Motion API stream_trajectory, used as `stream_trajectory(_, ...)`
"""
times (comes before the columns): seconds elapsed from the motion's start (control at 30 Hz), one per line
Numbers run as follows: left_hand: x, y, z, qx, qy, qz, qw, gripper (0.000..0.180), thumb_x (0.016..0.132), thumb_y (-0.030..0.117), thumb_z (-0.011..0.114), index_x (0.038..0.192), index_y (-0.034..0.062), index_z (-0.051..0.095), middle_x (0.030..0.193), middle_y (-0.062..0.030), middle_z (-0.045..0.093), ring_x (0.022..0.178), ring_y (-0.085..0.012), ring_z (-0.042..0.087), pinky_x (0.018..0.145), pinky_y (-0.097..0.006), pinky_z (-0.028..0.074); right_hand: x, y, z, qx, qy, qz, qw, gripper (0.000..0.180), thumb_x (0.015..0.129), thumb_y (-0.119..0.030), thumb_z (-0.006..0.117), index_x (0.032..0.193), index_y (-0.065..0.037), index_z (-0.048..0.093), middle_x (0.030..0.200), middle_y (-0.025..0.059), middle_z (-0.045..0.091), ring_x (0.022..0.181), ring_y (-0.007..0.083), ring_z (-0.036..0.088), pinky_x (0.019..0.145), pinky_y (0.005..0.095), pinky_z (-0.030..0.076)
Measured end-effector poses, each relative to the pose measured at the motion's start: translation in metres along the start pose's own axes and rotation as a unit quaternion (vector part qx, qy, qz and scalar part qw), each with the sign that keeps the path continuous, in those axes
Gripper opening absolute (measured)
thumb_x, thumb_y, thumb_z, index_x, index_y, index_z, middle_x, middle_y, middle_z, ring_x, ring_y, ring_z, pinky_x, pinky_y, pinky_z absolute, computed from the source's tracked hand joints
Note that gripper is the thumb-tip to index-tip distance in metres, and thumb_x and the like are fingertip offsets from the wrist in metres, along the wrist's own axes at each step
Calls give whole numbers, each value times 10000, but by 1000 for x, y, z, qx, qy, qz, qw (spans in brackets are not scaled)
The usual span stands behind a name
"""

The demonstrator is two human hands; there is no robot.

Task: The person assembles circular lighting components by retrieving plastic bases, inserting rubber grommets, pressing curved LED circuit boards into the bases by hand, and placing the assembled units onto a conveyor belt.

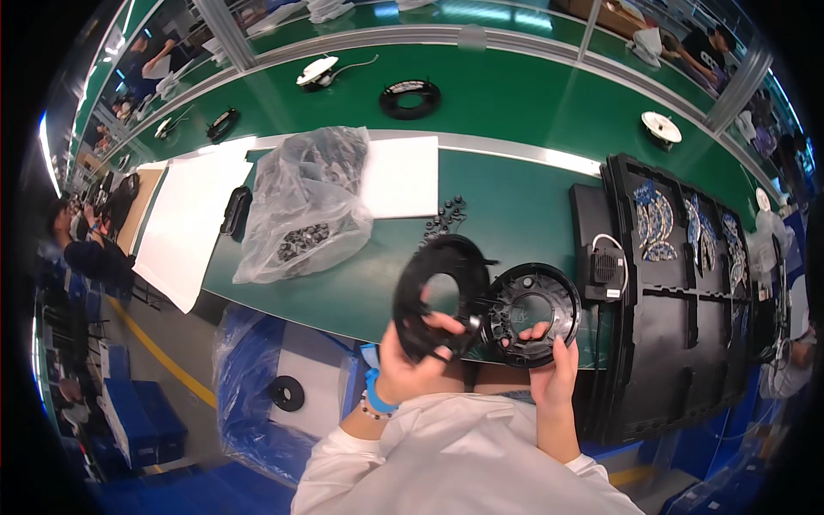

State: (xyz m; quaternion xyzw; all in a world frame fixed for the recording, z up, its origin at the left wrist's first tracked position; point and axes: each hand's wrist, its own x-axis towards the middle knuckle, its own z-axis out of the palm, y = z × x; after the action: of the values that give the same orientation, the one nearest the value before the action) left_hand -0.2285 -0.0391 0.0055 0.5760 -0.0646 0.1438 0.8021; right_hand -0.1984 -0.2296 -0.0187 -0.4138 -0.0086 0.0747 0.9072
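Note:
In my left hand (414, 359) is a black plastic ring (419, 287), tilted and smeared a little by motion; my fingers reach into its central hole. My right hand (556, 367) grips a second black ring-shaped housing (562, 296) by its near edge, its ribbed inner side turned up. The two parts are side by side above the near edge of the green bench (506, 197), and I cannot tell whether they touch. Just beyond them lie several small black knob-like pieces (442, 221) on the bench.
A clear plastic bag (313, 189) of small dark parts lies left of a white sheet (403, 176). On the right, a black tray (678, 335) holds blue-and-white curved circuit boards (657, 219). Behind, a green conveyor (515, 94) carries a black ring (410, 99) and white round units (661, 127).

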Motion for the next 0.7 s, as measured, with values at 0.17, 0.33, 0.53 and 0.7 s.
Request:
stream_trajectory(0.17, -2, -18, -34, -48, 71, -144, 986, 542, 803, -29, 419, 1286, 32, 182, 1121, -198, 472, 894, -262, 587, 701, -312, 499, -1, 3, -22, -40, 52, 54, 996, 297, 910, -193, 352, 1117, 17, 388, 965, 140, 523, 832, 223, 562, 706, 432, 515)
stream_trajectory(0.33, -5, -15, -52, -64, 114, -196, 972, 519, 850, -15, 403, 1311, 69, 180, 1139, -188, 478, 892, -258, 586, 664, -305, 523, 4, -1, -25, -155, 67, -15, 985, 352, 924, -205, 300, 1203, 6, 347, 1147, 176, 483, 857, 199, 576, 801, 336, 468)
stream_trajectory(0.53, -3, -17, -67, 111, 138, -156, 972, 508, 804, -48, 517, 1257, -60, 289, 1151, -134, 478, 932, -148, 542, 737, -235, 482, -3, -1, -26, -175, 92, -47, 979, 497, 875, -125, 405, 1317, -3, 212, 1311, 162, 314, 1102, 192, 444, 940, 319, 348)
stream_trajectory(0.7, 2, -14, -77, 187, 100, -117, 970, 534, 776, -96, 501, 1263, -37, 291, 1147, -133, 472, 957, -154, 528, 782, -221, 444, -10, 0, -28, -412, 62, -146, 897, 597, 740, 20, 522, 1288, -2, 285, 1370, 167, 204, 1250, 259, 260, 1014, 380, 235)
